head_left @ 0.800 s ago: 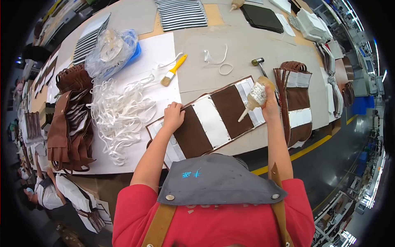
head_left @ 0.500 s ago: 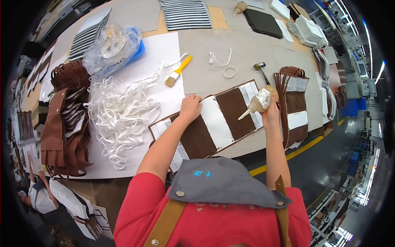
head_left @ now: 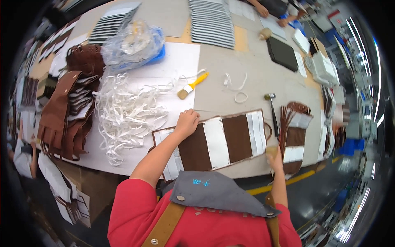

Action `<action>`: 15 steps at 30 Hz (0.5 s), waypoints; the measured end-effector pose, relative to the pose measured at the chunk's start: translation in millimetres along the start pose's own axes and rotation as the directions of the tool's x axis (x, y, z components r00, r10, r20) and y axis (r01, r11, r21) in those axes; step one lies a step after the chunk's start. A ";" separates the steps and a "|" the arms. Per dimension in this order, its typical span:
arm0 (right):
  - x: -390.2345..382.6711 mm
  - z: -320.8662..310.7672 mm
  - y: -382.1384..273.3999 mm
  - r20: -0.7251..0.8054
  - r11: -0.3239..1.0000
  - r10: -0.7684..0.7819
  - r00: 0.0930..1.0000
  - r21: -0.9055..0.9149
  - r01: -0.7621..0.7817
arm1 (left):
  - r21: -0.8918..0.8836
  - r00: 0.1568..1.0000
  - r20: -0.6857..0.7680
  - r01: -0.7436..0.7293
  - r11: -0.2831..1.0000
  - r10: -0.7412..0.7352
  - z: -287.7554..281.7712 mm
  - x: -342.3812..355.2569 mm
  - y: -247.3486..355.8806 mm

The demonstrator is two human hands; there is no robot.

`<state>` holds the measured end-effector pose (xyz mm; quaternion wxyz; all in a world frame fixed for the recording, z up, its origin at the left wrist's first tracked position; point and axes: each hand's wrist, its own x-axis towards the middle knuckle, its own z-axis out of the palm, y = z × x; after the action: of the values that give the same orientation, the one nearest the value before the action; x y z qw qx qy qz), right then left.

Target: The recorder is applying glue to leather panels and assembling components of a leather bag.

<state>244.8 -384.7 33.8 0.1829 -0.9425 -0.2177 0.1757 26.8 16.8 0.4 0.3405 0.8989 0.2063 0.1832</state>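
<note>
A long panel point(head_left: 238, 143) of brown leather with white patches lies across the table in front of me. My left hand point(head_left: 187, 123) rests on its upper edge near the left end, fingers slightly bent and apart. Beyond the panel's right end, my right hand point(head_left: 277, 159) is closed round a tan squeeze bottle point(head_left: 271, 151); its nozzle cannot be made out. White matter shows on this bottle in the earlier frame. Just right of that hand lies a stack of brown and white leather pieces point(head_left: 295, 138).
A tangle of white ribbons point(head_left: 123, 119) and brown leather pieces point(head_left: 61, 119) lie left. Further back are a yellow-handled brush point(head_left: 193, 85), a hammer point(head_left: 272, 109) and a plastic bag point(head_left: 131, 47). Another person's hands point(head_left: 262, 10) show at the far edge.
My right hand has drawn down and outward with the squeeze bottle, from above the panel to beyond its right end. My left hand stays at the panel's upper edge. The view has shifted.
</note>
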 end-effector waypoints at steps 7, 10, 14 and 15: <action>68.4 5.6 -57.5 -0.256 0.996 0.023 0.966 0.091 0.001 | 0.150 0.972 -0.228 0.087 0.985 -0.051 -89.2 -8.3 -14.4; 120.5 26.3 -154.0 -0.233 0.947 -0.278 0.932 0.093 0.306 | 0.225 0.952 -0.305 0.101 0.969 -0.028 -129.3 -1.3 -20.0; 168.0 95.2 -317.2 -0.081 0.715 -0.628 0.774 0.332 0.615 | 0.401 0.942 -0.332 0.107 0.910 0.036 -172.9 36.8 -41.2; 165.5 106.0 -365.3 -0.009 0.711 -0.626 0.780 0.404 0.575 | 0.495 0.932 -0.355 0.117 0.861 0.077 -181.6 48.2 -49.4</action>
<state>214.5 28.4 53.7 0.3968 -0.7517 -0.4848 0.2061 -29.8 171.9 102.9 0.0495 0.9048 0.3158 0.2813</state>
